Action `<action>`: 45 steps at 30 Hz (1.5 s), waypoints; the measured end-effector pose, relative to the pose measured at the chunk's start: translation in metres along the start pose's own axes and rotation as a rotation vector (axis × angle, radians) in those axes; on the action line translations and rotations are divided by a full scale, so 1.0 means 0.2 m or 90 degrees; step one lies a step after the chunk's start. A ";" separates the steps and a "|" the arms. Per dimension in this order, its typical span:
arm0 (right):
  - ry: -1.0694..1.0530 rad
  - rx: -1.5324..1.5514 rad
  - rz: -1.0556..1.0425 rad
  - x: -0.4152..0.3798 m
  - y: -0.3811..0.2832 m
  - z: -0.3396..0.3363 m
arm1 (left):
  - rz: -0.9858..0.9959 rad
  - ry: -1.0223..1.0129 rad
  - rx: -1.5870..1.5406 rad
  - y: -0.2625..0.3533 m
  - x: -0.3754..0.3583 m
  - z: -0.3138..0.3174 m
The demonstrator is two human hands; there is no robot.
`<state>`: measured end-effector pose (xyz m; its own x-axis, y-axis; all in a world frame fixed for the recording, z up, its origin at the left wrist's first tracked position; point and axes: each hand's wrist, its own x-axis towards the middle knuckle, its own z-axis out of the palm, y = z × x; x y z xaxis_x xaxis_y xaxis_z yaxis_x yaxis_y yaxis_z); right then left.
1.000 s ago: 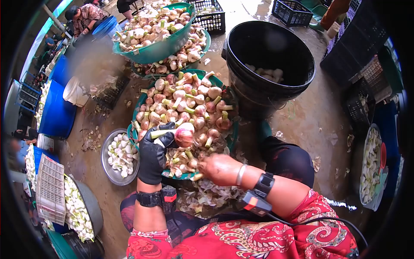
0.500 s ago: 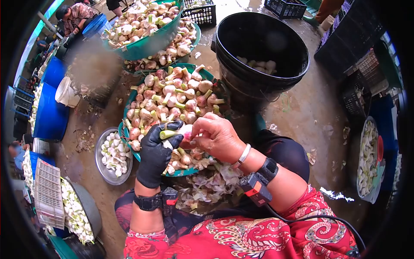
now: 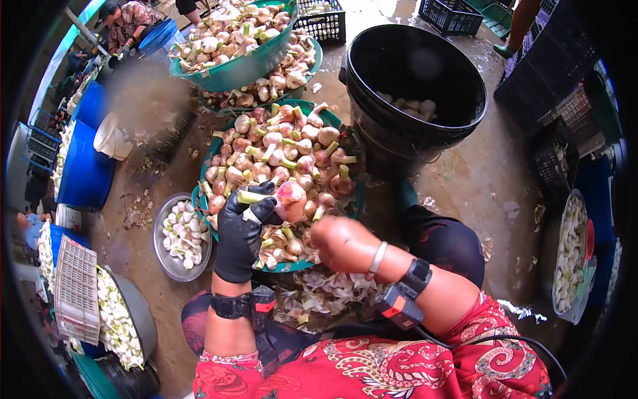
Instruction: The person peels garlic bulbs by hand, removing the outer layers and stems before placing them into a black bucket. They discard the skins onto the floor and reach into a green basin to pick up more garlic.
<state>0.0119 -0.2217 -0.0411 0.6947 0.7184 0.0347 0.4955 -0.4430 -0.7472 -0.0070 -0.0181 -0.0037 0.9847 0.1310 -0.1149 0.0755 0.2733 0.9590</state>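
Observation:
My left hand [image 3: 242, 229], in a black glove, grips the stem of a pinkish garlic bulb [image 3: 291, 201] above a green basin [image 3: 362, 199] heaped with unpeeled garlic. To the right of that bulb and apart from it is my bare right hand [image 3: 345, 243], its fingers curled down and blurred, so what they hold is hidden. Loose garlic skins [image 3: 325, 296] lie below the basin, near my legs. At the basin's left stands a metal bowl [image 3: 161, 249] with peeled white bulbs.
A black bucket [image 3: 399, 146] holding some white bulbs stands at the upper right. Behind the basin is another heaped green basin [image 3: 232, 74]. Blue tubs [image 3: 83, 173] line the left side, and a person [image 3: 129, 23] sits at the upper left. Crates [image 3: 450, 16] stand farther back.
My right hand has moved away from the bulb, toward the right and down. The bulb in my left hand now shows its rounded pink side. The view has shifted slightly.

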 end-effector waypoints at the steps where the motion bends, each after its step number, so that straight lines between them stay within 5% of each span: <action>1: 0.189 0.054 -0.044 0.03 -0.03 -0.08 | -0.002 -0.001 -0.001 0.00 0.00 0.00; 4: 0.327 0.226 -0.047 0.08 -0.07 -0.16 | 0.019 -0.016 0.097 0.01 -0.02 0.04; 10: 0.173 0.121 -0.069 0.10 -0.05 -0.17 | -0.030 -0.049 0.182 0.03 -0.03 0.08; 13: 0.240 -0.006 -0.150 0.07 -0.10 -0.16 | -0.002 -0.017 0.110 0.00 -0.01 0.03; 17: -0.015 -0.105 -0.038 -0.01 -0.05 -0.07 | -0.039 0.073 -0.240 0.02 0.03 -0.06; 19: -0.322 -0.195 0.109 -0.01 -0.03 -0.12 | -0.022 0.057 -0.289 0.00 0.05 -0.09; 20: -0.322 -0.195 0.105 -0.01 -0.02 -0.12 | -0.020 0.059 -0.287 -0.01 0.05 -0.10; 22: -0.329 -0.152 0.046 -0.01 0.02 -0.08 | 0.160 0.080 0.127 -0.04 0.04 -0.06; 24: 0.025 0.038 -0.029 0.03 0.06 -0.10 | 0.076 0.069 -0.028 -0.01 0.02 -0.01; 25: 0.090 0.290 0.116 0.07 0.03 -0.12 | -0.005 0.057 -0.180 0.00 0.01 0.01; 27: 0.101 0.697 0.187 0.11 -0.09 -0.25 | 0.092 0.003 0.029 -0.04 0.00 0.03; 29: 0.066 0.820 0.137 0.12 -0.09 -0.22 | 0.191 -0.054 0.300 -0.03 -0.01 0.06; 31: 0.078 0.815 0.044 0.15 -0.06 -0.15 | 0.017 -0.018 -0.024 -0.01 -0.01 0.11; 37: 0.176 0.561 0.086 0.11 -0.04 -0.14 | 0.016 -0.036 0.004 -0.04 0.02 0.12; 40: 0.313 0.256 -0.038 0.10 -0.01 -0.10 | 0.022 -0.037 0.026 -0.04 0.02 0.15; 45: 0.302 0.446 0.029 0.08 -0.03 -0.09 | -0.013 -0.033 0.037 -0.02 0.01 0.16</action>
<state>0.0304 -0.2171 -0.0234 0.9288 0.3376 0.1528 0.1330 0.0814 -0.9878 -0.0010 -0.0488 -0.0002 0.9896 0.0769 -0.1219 0.1025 0.2193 0.9703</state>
